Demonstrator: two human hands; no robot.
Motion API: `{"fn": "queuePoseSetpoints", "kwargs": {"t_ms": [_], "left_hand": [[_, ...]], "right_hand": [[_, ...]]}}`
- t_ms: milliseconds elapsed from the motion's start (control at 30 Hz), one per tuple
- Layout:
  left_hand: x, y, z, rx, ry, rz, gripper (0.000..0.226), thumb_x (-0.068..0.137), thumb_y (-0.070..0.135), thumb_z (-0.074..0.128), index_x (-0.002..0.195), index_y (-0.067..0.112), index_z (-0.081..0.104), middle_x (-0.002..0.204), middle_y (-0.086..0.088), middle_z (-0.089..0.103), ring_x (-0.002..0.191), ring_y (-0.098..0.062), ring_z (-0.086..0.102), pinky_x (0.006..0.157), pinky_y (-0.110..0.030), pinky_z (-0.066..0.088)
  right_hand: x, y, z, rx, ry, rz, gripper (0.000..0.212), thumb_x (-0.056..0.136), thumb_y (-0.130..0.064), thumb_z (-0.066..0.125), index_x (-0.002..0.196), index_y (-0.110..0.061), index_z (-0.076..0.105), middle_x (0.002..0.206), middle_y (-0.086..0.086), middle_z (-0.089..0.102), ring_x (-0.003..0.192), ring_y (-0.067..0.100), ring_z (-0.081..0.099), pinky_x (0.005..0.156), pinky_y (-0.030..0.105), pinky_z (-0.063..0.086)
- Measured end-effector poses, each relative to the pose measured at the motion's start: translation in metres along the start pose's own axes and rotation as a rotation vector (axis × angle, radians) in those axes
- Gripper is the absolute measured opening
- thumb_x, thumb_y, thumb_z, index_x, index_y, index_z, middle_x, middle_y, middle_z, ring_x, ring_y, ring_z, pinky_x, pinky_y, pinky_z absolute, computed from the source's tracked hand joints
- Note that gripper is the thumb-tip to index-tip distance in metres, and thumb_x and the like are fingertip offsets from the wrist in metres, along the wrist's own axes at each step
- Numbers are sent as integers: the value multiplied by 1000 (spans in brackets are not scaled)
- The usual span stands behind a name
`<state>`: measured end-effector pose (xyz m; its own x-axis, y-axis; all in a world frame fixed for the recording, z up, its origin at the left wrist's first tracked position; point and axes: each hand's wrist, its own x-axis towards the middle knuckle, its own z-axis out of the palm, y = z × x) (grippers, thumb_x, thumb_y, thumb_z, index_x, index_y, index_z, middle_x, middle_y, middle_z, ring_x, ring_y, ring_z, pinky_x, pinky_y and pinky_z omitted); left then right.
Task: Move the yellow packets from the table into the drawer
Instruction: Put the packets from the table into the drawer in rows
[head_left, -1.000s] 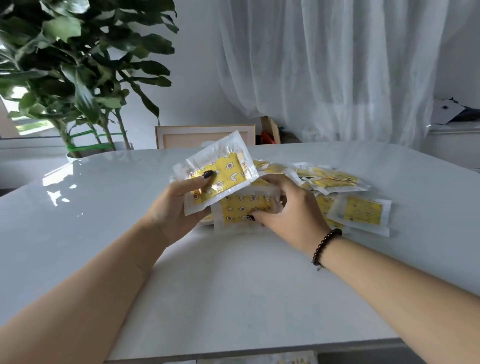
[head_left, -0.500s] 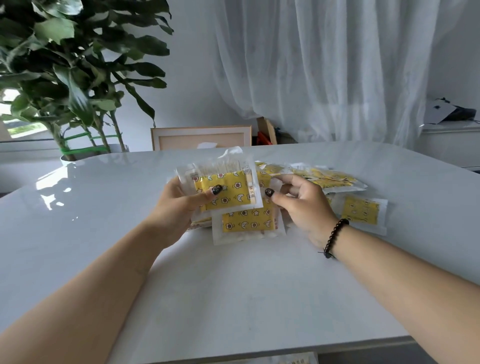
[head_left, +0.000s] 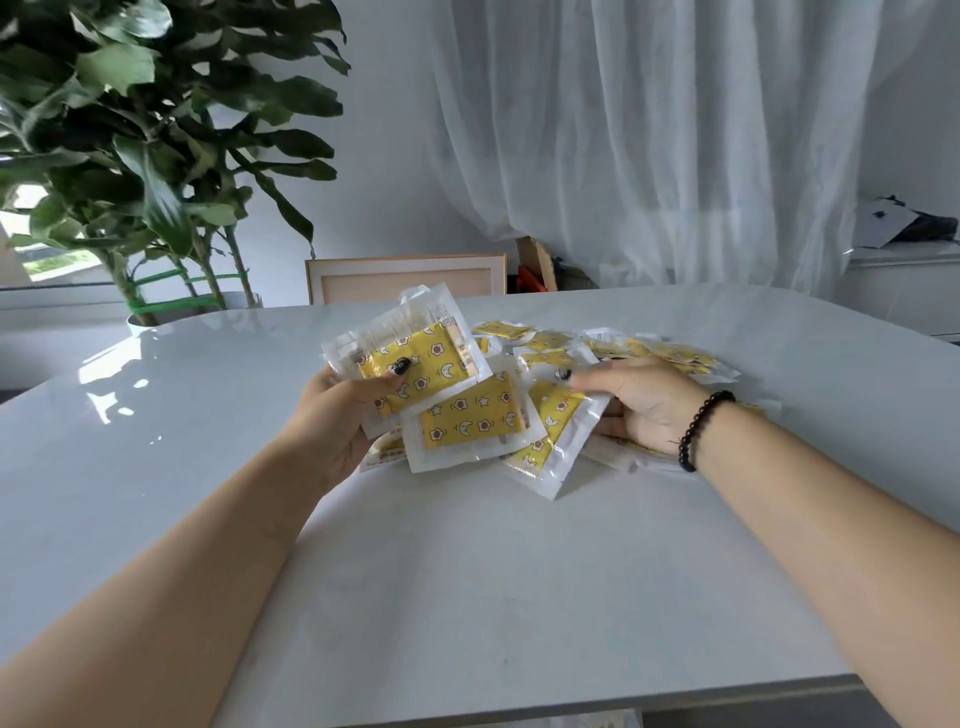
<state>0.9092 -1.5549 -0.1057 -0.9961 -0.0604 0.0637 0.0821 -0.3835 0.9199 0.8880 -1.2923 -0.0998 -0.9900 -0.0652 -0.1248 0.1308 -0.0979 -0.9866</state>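
Your left hand grips a small stack of yellow packets, thumb pressed across the top one and fingers curled beneath, lifted just off the white table. Your right hand reaches into the loose pile of packets, thumb over and fingers under one packet at the pile's near edge; it looks like a pinch, though the fingertips are hidden under the wrapper.

Watch the stack in your left hand. The wrappers look slick, and the packets are already fanned out of line, so adding another with only a thumb holding them could let the lower ones slide out onto the table. Pulling the right-hand packet could also drag its neighbours, since they overlap it.

The drawer is not clearly in view; only a sliver below the table's near edge hints at something there. You cannot count the packets at the back of the pile, which overlap and blur together, and your right hand and beaded bracelet cover several.
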Motion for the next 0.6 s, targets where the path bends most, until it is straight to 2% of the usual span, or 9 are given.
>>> {"fn": "queuePoseSetpoints", "kwargs": {"t_ms": [100, 200, 300, 333, 400, 500, 600], "left_hand": [[0, -1, 0, -11, 8, -1, 26, 87, -12, 52, 106, 4, 61, 101, -13, 72, 92, -26, 71, 70, -42, 60], [1, 0, -2, -29, 25, 6, 25, 88, -10, 52, 106, 4, 62, 103, -12, 72, 93, -26, 71, 74, -44, 59], [2, 1, -3, -52, 48, 21, 22, 89, -10, 51, 101, 5, 62, 94, -9, 74, 87, -23, 72, 67, -40, 60], [2, 2, -2, -60, 51, 27, 22, 89, -9, 51, 99, 6, 62, 91, -8, 75, 85, -22, 73, 64, -38, 60], [1, 2, -2, -68, 52, 42, 21, 90, -9, 50, 98, 6, 62, 88, -7, 75, 83, -21, 73, 62, -35, 60], [-1, 3, -1, -70, 51, 56, 20, 91, -8, 50, 98, 7, 62, 86, -5, 76, 82, -20, 73, 61, -33, 60], [-2, 2, 2, -82, -23, 62, 22, 91, -9, 48, 102, 6, 61, 91, -7, 75, 86, -21, 72, 64, -33, 60]], "right_hand": [[2, -3, -16, -181, -192, 97, 30, 78, 8, 63, 108, 3, 65, 100, 20, 70, 81, 26, 69, 76, 38, 58], [-1, -6, -33, -292, -395, 191, 33, 77, 8, 60, 109, 2, 64, 97, 17, 71, 77, 21, 71, 73, 34, 58], [0, -6, -48, -257, -479, 167, 49, 63, -2, 80, 109, 1, 64, 103, 19, 70, 84, 25, 72, 80, 41, 57], [1, -6, -52, -203, -506, 143, 57, 57, -4, 87, 110, 0, 65, 106, 20, 69, 88, 28, 71, 80, 43, 58], [0, -6, -56, -113, -547, 94, 57, 50, -7, 91, 103, -4, 70, 103, 19, 70, 90, 30, 71, 72, 44, 60], [-4, -4, -46, -76, -504, 41, 47, 57, 0, 83, 101, -5, 67, 93, 16, 71, 81, 29, 72, 65, 44, 60], [-1, 4, -25, -30, -255, -27, 37, 84, 14, 50, 119, 1, 54, 105, 20, 68, 88, 30, 70, 75, 47, 58]]}}
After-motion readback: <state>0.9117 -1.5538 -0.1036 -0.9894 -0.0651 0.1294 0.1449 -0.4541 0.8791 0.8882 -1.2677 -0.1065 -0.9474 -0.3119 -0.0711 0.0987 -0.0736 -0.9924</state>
